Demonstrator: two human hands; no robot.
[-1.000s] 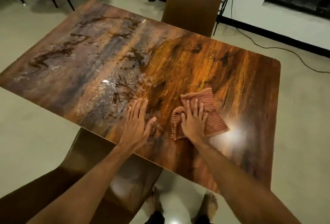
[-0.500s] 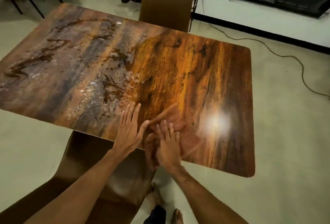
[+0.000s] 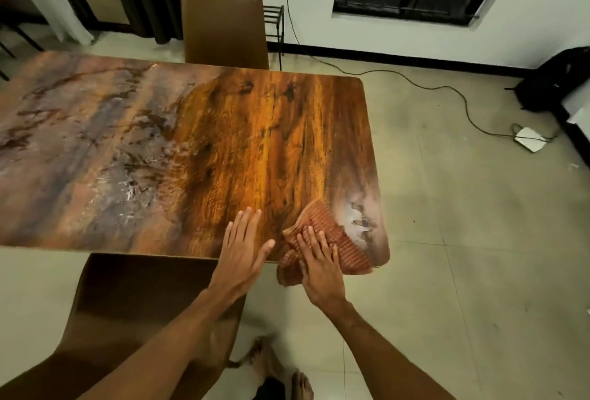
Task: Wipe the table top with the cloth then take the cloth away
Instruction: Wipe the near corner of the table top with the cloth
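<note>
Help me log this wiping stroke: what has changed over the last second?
The right hand, flat on the cloth, has dragged it toward the person. The cloth lay further in on the table and now sits at the near edge by the right corner, partly hanging over. Nothing was gripped or released. The left hand stays flat on the table top.

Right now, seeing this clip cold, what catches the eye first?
The right hand presses a reddish checked cloth flat at the near right corner of the table, one end hanging over the edge. The left hand lies flat beside it. Grey smeared streaks cover the left half.
</note>
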